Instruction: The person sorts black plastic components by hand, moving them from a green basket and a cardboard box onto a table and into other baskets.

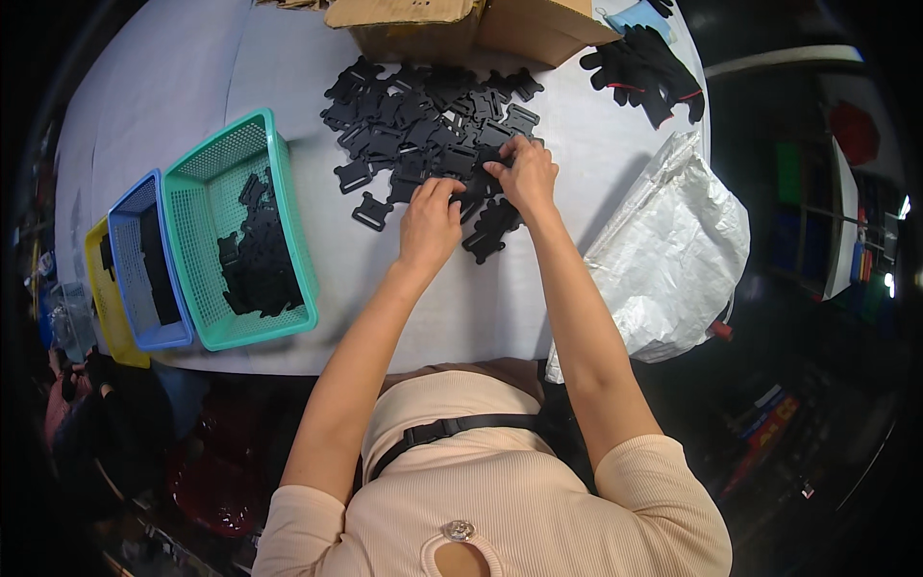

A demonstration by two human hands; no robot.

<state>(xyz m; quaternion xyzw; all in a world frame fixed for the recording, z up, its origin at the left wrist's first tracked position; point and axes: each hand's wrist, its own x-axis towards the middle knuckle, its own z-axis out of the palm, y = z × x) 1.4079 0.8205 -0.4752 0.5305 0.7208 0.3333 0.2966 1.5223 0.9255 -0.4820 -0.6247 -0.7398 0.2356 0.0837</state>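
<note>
A pile of flat black plastic buckle pieces (423, 135) with slotted ends lies spread over the white table. My left hand (430, 226) is at the near side of the pile, its fingers curled onto a black buckle piece partly hidden beneath them. My right hand (527, 178) is at the pile's right side, thumb and fingers closing around the edge of another piece. Just below the hands, several pieces (492, 231) lie overlapped in a small cluster. One loose buckle piece (372, 212) rests left of my left hand.
On the left stand a green basket (303, 250) holding many black pieces, a blue basket (183, 337) and a yellow basket (120, 337). Cardboard boxes (413, 14) are at the far edge. Black gloves (654, 72) and a silvery-white sack (673, 260) lie on the right.
</note>
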